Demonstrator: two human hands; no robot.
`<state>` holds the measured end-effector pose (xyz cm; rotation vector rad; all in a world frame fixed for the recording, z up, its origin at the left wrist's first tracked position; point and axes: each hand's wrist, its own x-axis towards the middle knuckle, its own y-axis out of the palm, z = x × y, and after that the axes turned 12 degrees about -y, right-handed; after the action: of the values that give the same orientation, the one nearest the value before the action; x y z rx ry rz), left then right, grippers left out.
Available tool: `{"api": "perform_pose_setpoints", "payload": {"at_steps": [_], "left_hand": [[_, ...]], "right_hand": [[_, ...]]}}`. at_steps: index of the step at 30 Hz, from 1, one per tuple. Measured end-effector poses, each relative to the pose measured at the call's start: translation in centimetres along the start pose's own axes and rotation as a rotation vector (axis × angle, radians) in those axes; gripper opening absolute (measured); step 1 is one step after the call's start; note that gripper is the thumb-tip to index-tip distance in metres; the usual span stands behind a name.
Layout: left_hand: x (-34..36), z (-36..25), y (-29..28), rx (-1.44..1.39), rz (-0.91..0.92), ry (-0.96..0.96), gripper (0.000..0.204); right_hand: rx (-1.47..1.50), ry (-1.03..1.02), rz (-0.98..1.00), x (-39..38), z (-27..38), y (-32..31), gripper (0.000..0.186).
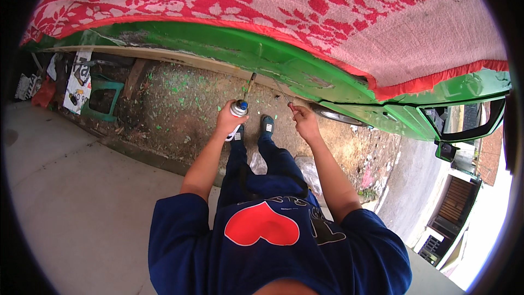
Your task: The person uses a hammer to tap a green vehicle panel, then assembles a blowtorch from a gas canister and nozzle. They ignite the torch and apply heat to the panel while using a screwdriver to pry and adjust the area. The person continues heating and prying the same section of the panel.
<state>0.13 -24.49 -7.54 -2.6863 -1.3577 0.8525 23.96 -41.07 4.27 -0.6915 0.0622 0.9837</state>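
Note:
My left hand [228, 119] is wrapped round the can of a gas blowtorch [238, 108]. Its burner tube points away from me toward the lower edge of a green vehicle panel [262, 55]. Pinched in my right hand [307, 124] is a thin tool with a red handle [291, 107], perhaps a screwdriver. Its slender metal shaft reaches up and left to the panel's edge; whether the tip touches cannot be made out. Scraped, bare patches show on the green paint. No flame is visible at the burner.
A red and pink patterned blanket [305, 0] covers the vehicle's top. Green paint flakes litter the dirt strip [180, 95] around my shoes [267, 124]. A teal plastic stool [103, 98] lies at left, beside a printed board [77, 84]. An open vehicle window [464, 117] and mirror [446, 152] are at right.

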Motion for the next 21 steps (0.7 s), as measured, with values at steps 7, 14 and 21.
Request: {"api": "perform_pose_setpoints", "payload": {"at_steps": [7,14,21], "left_hand": [[-0.8,-1.0,0.2,-0.010,0.038,-0.024,0.064],[-0.5,0.1,0.6,-0.029,0.010,-0.009,0.068],[-0.7,-0.1,0.5,-0.013,0.010,-0.024,0.068]], "right_hand": [[0.099,-0.052,-0.033,0.0,-0.7,0.6,0.027],[-0.150,-0.083,0.061,0.7,2.3,0.2,0.031],[-0.381,-0.345,-0.072,1.4,5.9,1.1,0.032]]}}
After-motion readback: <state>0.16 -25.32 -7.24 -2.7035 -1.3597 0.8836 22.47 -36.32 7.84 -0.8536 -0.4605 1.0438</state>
